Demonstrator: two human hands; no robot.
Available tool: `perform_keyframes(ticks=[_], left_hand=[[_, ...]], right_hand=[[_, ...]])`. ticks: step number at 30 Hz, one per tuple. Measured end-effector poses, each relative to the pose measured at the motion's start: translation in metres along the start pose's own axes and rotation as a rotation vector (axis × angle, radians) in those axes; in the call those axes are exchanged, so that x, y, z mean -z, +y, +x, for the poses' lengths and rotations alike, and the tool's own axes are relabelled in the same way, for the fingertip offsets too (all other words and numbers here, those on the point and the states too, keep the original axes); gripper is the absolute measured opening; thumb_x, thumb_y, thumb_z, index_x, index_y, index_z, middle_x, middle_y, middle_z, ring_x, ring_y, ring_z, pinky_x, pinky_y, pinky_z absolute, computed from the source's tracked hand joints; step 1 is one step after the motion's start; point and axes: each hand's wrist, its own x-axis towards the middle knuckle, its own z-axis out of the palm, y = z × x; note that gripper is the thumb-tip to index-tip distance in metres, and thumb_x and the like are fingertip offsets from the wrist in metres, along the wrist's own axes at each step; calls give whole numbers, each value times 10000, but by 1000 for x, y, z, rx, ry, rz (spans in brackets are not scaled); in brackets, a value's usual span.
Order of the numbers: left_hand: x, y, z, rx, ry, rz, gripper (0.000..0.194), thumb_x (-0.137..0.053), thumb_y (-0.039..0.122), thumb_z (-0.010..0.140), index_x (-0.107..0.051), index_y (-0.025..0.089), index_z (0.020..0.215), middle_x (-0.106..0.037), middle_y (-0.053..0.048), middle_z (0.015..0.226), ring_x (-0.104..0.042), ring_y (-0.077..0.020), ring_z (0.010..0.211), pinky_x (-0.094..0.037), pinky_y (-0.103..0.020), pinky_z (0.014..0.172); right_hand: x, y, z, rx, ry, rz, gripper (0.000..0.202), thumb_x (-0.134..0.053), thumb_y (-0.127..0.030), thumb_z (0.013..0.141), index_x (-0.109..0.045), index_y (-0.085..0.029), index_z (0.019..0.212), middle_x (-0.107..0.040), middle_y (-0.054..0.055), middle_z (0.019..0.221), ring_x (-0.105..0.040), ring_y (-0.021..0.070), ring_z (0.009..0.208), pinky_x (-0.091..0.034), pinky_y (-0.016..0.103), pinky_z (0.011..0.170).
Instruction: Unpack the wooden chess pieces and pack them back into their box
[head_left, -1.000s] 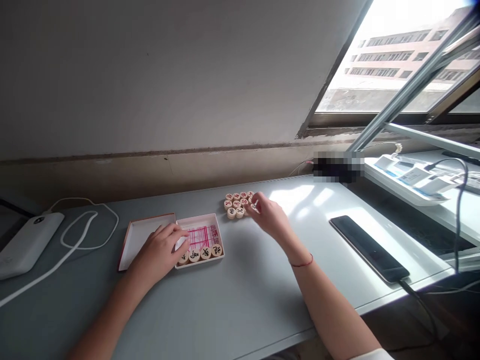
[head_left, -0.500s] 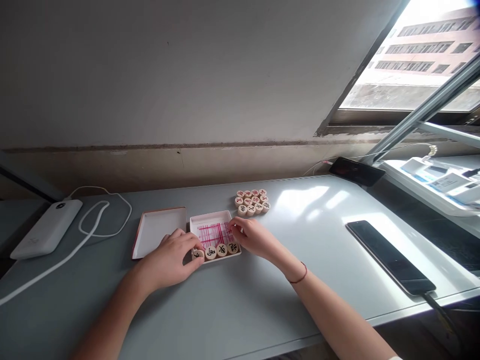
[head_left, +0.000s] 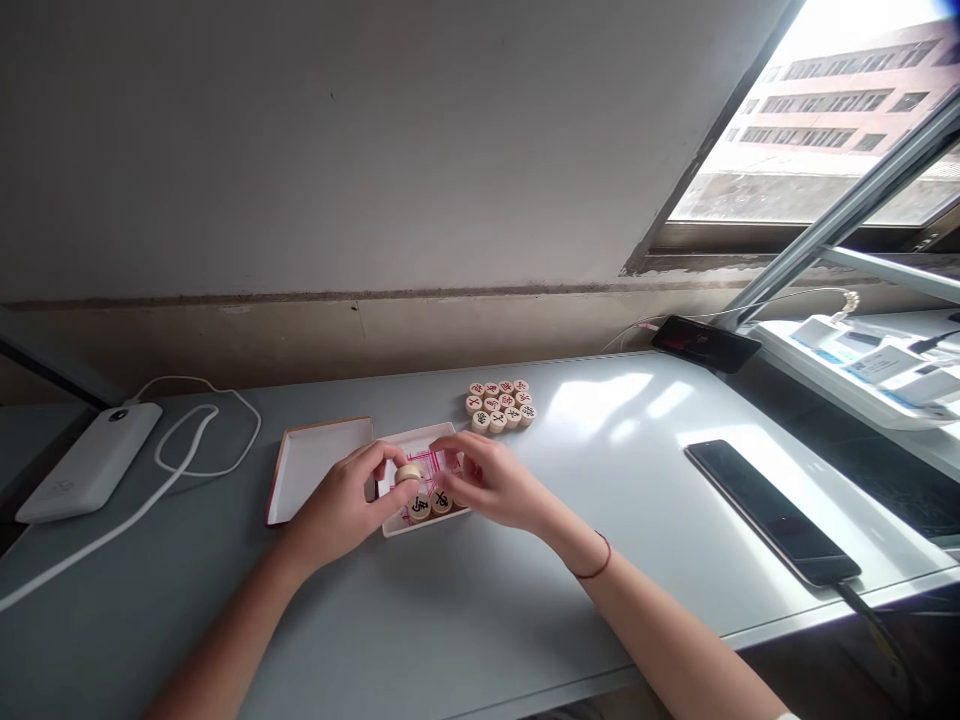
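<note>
My left hand (head_left: 346,506) pinches a round wooden Chinese chess piece (head_left: 409,473) between thumb and fingers, raised over the left side of a shallow white box (head_left: 411,436). Along the box's near edge sit more pieces, among them a horse piece (head_left: 419,507) with a black character and another black-lettered piece (head_left: 441,500). Over the box's right side is my right hand (head_left: 499,478), thumb and forefinger apart, with no piece visible between them; it hides that corner. Pink-lined paper (head_left: 427,461) shows on the box floor.
Left of the box lies its open lid (head_left: 319,462). Several chess pieces (head_left: 501,405) stand grouped behind the box. A phone (head_left: 772,510) lies at right, another phone (head_left: 705,343) at the back. A power bank (head_left: 90,462) with a white cable (head_left: 176,470) is at left.
My left hand has lifted the left end piece out of the row in the box. My right hand has shifted left over the box, its thumb and forefinger now spread.
</note>
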Motion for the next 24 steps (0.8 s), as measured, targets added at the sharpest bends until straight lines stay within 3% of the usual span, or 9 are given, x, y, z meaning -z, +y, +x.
perform_keyframes(ticks=[6,10,14,19,21,24], left_hand=[[-26,5,4,97,22,-531,286,-569,482,833,-567,209,918,-630,-24,895,-618,-167,815,-515,-281,721],[-32,2,7,141,156,-641,283,-635,447,784,-539,203,889,-655,-26,889,-648,-181,869,-534,-301,773],[-34,-3,9,189,224,-662,324,-656,437,753,-557,210,963,-671,-34,959,-671,-193,879,-553,-321,780],[-40,-3,7,221,160,-618,384,-656,407,760,-587,218,1088,-669,-54,1051,-663,-206,946,-567,-306,767],[-44,0,5,191,141,-577,357,-641,389,779,-595,223,1091,-671,-52,1050,-667,-198,929,-569,-294,756],[-52,5,1,53,141,-471,270,-612,346,818,-607,234,1063,-679,-37,1017,-673,-169,853,-563,-280,752]], right_hand=[[9,-6,-2,-54,-121,236,320,-497,-464,901,-611,-172,966,-562,2,716,-415,91,562,-336,213,496],[34,15,1,-151,-127,119,288,-478,-414,903,-641,-177,911,-625,28,776,-477,110,606,-366,224,524],[46,36,1,-324,-98,-117,231,-455,-290,887,-664,-202,842,-669,32,792,-514,131,601,-386,258,568],[39,34,1,-464,-3,-333,147,-525,-279,857,-634,-197,912,-677,56,852,-562,160,651,-380,263,580],[35,22,-1,-434,30,-302,185,-516,-346,879,-620,-196,907,-668,47,805,-538,145,603,-365,256,556],[27,-2,-5,-293,-83,-16,336,-458,-485,909,-626,-195,891,-653,30,777,-479,109,553,-339,233,507]])
